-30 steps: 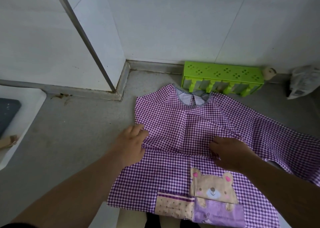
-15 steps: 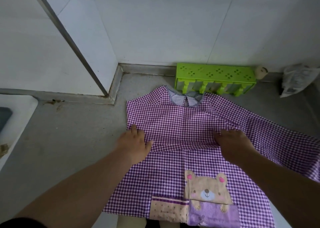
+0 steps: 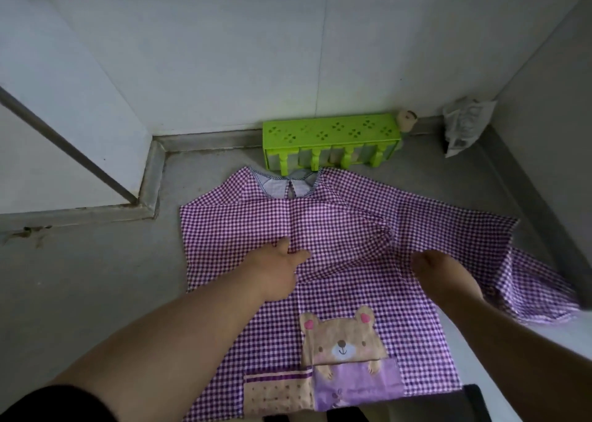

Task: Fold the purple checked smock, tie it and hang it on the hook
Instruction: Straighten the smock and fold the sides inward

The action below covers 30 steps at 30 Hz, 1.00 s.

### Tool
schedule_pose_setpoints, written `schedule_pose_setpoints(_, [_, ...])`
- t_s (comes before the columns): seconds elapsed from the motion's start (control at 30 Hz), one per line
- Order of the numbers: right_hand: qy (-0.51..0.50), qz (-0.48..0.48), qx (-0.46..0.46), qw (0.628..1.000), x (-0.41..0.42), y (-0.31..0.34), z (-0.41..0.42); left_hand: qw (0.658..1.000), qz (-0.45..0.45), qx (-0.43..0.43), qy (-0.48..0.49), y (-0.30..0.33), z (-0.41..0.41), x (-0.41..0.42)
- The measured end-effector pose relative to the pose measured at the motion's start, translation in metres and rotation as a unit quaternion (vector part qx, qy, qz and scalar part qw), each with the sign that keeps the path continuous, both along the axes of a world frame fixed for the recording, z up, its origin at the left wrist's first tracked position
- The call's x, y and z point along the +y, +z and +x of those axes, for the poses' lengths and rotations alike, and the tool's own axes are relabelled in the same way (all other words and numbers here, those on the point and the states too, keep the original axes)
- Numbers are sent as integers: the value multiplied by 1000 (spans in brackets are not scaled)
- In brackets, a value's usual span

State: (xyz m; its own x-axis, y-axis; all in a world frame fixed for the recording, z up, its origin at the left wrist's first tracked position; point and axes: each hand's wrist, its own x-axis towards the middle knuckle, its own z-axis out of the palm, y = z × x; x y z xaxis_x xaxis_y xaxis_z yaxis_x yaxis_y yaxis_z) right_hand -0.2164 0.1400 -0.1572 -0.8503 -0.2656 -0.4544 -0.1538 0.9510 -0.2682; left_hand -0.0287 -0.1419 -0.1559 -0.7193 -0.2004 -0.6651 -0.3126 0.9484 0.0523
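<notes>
The purple checked smock [image 3: 336, 229] lies flat on the grey counter [image 3: 96, 277], collar at the far end and bear pocket near me. Its left sleeve is folded in over the body, while the right sleeve spreads out to the right. My left hand [image 3: 278, 271] rests on the middle of the smock and pinches the folded edge between thumb and fingers. At the right armpit, my right hand [image 3: 445, 277] has its fingers curled down into the cloth, which bunches in creases there. A green rack with hook pegs [image 3: 330, 136] lies just beyond the collar.
White tiled walls close off the back and the left corner. A small beige figure [image 3: 406, 120] and a crumpled plastic bag [image 3: 464, 126] sit at the back right. A grey wall edge [image 3: 544, 197] runs along the right, over the sleeve's end.
My left hand has slid right from the smock's left edge toward its middle and now pinches the cloth. The cloth has bunched up under my right hand.
</notes>
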Motion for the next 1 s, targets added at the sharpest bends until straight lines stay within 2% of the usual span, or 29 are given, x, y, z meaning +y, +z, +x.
schedule_pose_setpoints(0.1, [-93, -15, -69, 993, 26, -5, -9, 999, -20, -41, 2, -9, -16, 14])
schedule_pose_setpoints(0.17, [-213, -34, -104, 971, 40, -10, -14, 998, -32, -50, 22, -12, -24, 19])
schedule_pose_setpoints(0.23, [-337, -66, -132, 930, 51, -19, -20, 997, -35, -63, 35, -11, -29, 21])
schedule_pose_setpoints(0.3, [-415, -110, -136, 893, 62, -25, -23, 996, -37, -67, 36, -8, -32, 21])
schedule_pose_setpoints(0.43, [-545, -275, -98, 786, 69, -19, -28, 996, -46, -71, 19, -4, -34, 23])
schedule_pose_setpoints(0.53, [-566, -368, -44, 737, 69, -15, -36, 996, -51, -72, 11, -2, -35, 26])
schedule_pose_setpoints(0.57, [-556, -389, -50, 733, 71, -20, -41, 996, -52, -72, 10, -1, -35, 27])
schedule_pose_setpoints(0.63, [-531, -421, -81, 731, 71, -21, -47, 996, -52, -73, 9, 2, -35, 27])
schedule_pose_setpoints(0.87, [-571, -468, -182, 649, 54, 1, -61, 997, -34, -63, -9, 11, -34, 26])
schedule_pose_setpoints(0.93, [-577, -471, -151, 650, 45, 14, -61, 998, -29, -61, -17, 12, -34, 26])
schedule_pose_setpoints(1.0, [-569, -481, -52, 665, 27, 38, -63, 998, -27, -57, -18, 12, -31, 24])
